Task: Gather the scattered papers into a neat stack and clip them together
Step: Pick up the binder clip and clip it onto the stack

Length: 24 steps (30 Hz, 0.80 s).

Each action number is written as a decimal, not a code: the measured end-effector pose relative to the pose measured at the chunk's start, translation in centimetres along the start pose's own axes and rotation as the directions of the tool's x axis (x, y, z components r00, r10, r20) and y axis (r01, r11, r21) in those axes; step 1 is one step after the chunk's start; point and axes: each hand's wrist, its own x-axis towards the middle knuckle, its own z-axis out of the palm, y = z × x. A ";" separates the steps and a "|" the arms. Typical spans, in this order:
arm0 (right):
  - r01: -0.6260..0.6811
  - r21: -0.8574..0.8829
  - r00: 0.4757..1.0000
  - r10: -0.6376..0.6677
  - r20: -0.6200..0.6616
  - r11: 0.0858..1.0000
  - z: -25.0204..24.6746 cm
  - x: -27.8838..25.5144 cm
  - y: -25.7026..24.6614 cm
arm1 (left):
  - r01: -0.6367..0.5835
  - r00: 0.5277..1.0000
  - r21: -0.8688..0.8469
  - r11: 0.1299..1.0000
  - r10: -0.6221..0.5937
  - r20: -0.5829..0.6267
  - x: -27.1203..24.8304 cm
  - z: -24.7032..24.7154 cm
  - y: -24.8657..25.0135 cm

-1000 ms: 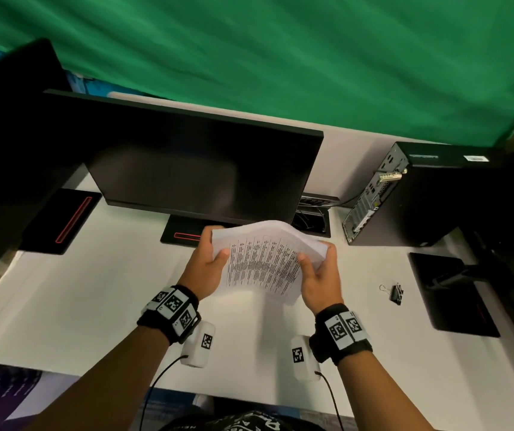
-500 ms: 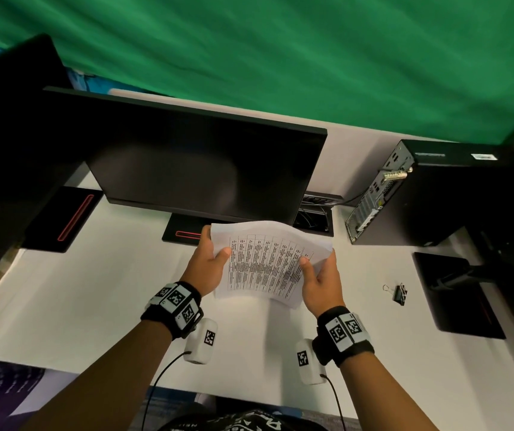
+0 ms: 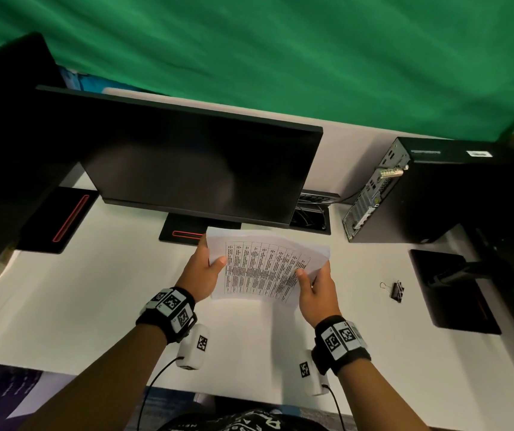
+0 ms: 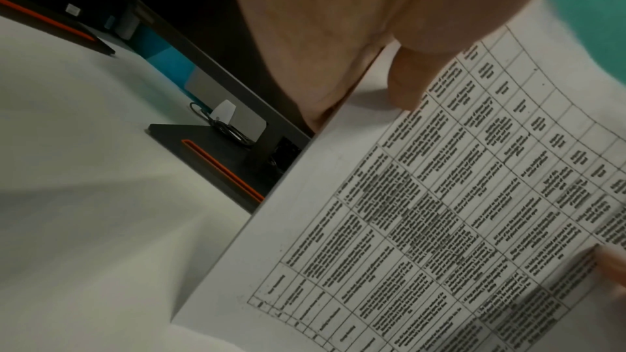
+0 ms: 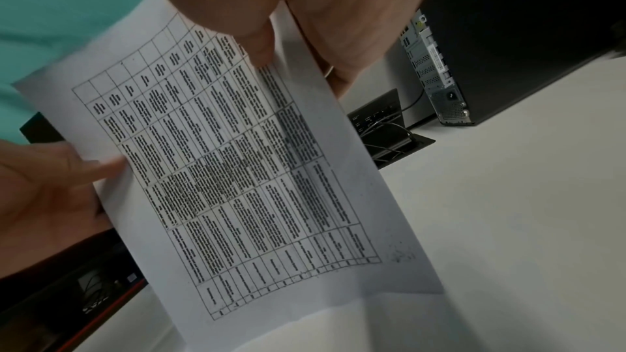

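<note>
Holding: the papers [image 3: 261,269] sit upright at centre frame, pinched between both hands above the white desk [image 3: 94,290], lower edge just over the surface (probably so the sheets can be tapped level).
Left hand [image 3: 201,272]: thumb curled over the printed face near the left edge, fingers hidden behind; it grips the stack.
Right hand [image 3: 316,289]: thumb pressed on the right edge, fingers behind the sheets, also gripping. The right wrist view shows one sheet's edge slightly offset, so the stack looks not yet square.
Binder clip [image 3: 396,290]: lies on the desk at centre right of the head view, well apart from the papers, untouched and within the right hand's reach.
Surroundings: a dark monitor [image 3: 199,169] stands just behind the papers; a computer tower [image 3: 429,194] fills the right.
Stage: squaring, I judge; clipping remains.
</note>
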 end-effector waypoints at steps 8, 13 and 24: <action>0.018 -0.005 0.994 -0.018 0.104 1.000 -1.7 0.4 1.1 | 0.010 0.999 -0.007 1.000 -0.010 -0.031 0.7 0.1 -0.8; -0.025 -0.239 1.000 0.025 -0.003 0.971 -6.5 3.2 4.8 | 0.025 0.999 -0.027 0.999 -0.025 -0.023 0.7 0.0 -0.8; -0.358 -0.793 0.908 0.383 -0.171 0.494 -19.6 9.6 14.1 | 0.036 0.999 -0.019 0.999 -0.037 -0.027 0.7 0.1 -0.2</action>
